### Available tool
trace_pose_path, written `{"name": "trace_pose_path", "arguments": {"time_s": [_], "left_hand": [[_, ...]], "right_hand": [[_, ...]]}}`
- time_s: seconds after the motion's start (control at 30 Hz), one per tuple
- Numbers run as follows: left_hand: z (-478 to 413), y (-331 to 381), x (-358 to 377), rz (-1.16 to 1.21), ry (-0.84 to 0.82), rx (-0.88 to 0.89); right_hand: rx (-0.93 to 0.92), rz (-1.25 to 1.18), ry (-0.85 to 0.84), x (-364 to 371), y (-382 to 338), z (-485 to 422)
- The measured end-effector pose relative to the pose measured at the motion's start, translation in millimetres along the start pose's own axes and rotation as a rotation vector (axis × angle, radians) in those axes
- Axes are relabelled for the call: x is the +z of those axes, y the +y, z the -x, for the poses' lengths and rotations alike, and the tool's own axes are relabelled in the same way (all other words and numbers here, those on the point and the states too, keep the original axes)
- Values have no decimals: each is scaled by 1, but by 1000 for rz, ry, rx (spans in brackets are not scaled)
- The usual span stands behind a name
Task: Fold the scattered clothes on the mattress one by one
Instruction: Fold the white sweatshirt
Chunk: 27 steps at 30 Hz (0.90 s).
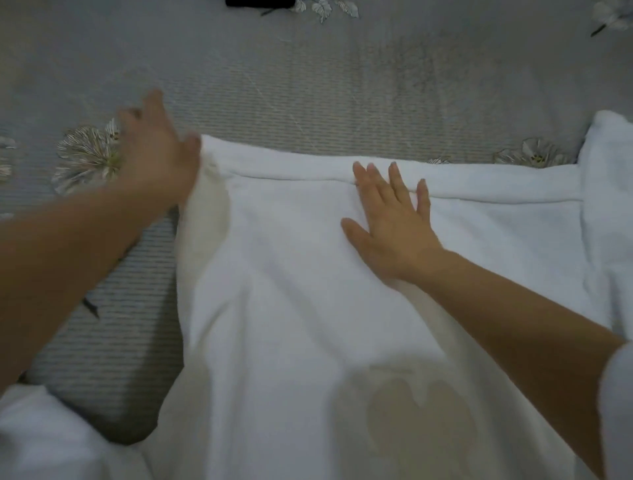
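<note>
A large white garment [308, 274] lies spread over the grey mattress [308, 85], with a hemmed edge along its far side and a faint heart shape showing through near me. My right hand [390, 222] rests flat on it, fingers apart, just below that far hem. My left hand [154, 147] is at the garment's far left corner, blurred by motion; its thumb touches the fabric edge, but whether it grips the cloth is unclear. Part of the same white cloth rises at the right [606, 205].
The mattress cover is grey with striped weave and pale flower prints [89, 154]. A dark object [260, 2] lies at the far edge. More white fabric [41, 435] sits near the bottom left corner.
</note>
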State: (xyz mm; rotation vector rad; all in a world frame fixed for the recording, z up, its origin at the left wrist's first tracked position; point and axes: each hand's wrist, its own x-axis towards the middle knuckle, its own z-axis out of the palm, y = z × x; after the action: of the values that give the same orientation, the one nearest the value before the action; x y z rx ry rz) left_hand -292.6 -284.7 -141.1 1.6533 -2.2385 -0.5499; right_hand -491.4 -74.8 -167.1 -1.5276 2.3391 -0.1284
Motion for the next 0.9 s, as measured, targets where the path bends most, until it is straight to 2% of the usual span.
{"name": "trace_pose_path", "arguments": {"time_s": [0.03,0.1,0.17,0.23,0.33,0.5,0.6,0.67,0.73,0.8,0.87,0.9], "left_hand": [[25,6,7,-60,-17,100],[85,14,20,-178,-159,358],[128,-2,34,-357,-331,474],[139,-22,35,-468,-410,437],[119,-32,34,-482,-422,313],[125,22,38,-455,-423,127],[193,27,54,-321,-419,217],[227,18,61,-274,-370,267],[232,13,66,-261,-320,263],[229,15,67,-298,-302,248],[228,24,69,-372,-333,216],[229,32,69,-406,-346,179]], "right_hand": [[-13,46,58,4,-2,7],[-46,67,134,13,-2,28],[-72,111,49,24,4,53],[-35,141,-73,31,16,68],[-2,150,-94,31,26,61],[78,102,-116,28,8,55],[75,46,9,31,0,93],[78,63,16,34,12,133],[159,74,10,29,44,170],[284,70,106,13,88,191],[506,4,222,-7,143,204],[622,-33,210,-17,170,211]]}}
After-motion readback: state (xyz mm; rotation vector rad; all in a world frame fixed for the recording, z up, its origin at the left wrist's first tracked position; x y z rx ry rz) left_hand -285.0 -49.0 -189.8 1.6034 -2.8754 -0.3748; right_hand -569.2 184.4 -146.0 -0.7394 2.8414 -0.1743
